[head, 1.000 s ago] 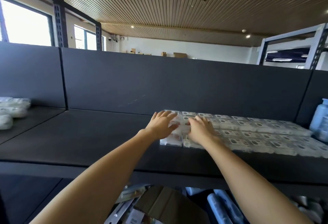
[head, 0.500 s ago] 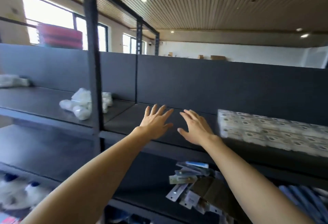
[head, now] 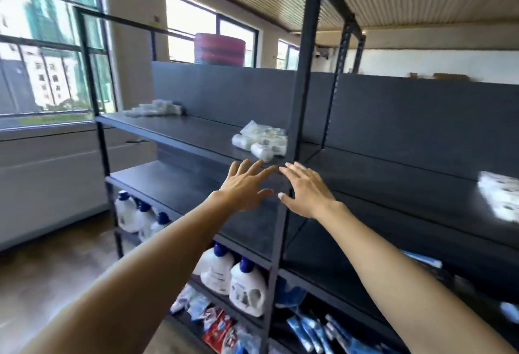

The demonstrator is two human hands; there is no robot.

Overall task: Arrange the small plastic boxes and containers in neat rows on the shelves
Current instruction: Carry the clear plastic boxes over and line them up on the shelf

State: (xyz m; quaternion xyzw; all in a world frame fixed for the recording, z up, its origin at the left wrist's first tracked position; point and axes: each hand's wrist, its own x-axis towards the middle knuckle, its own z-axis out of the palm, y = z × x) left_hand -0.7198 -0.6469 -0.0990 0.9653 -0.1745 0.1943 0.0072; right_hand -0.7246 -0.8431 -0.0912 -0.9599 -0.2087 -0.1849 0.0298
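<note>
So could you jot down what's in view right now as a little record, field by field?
left hand: open, fingers spread, holding nothing
right hand: open, holding nothing
loose packets: heaped on the upper shelf, beyond the hands
arranged boxes: far right, blurred
jugs: white with blue caps, lower shelf
task state: packets not yet touched

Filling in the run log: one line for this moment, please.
left hand open, empty | right hand open, empty | both raised before shelf upright | loose packets beyond fingertips | arranged boxes far right
</note>
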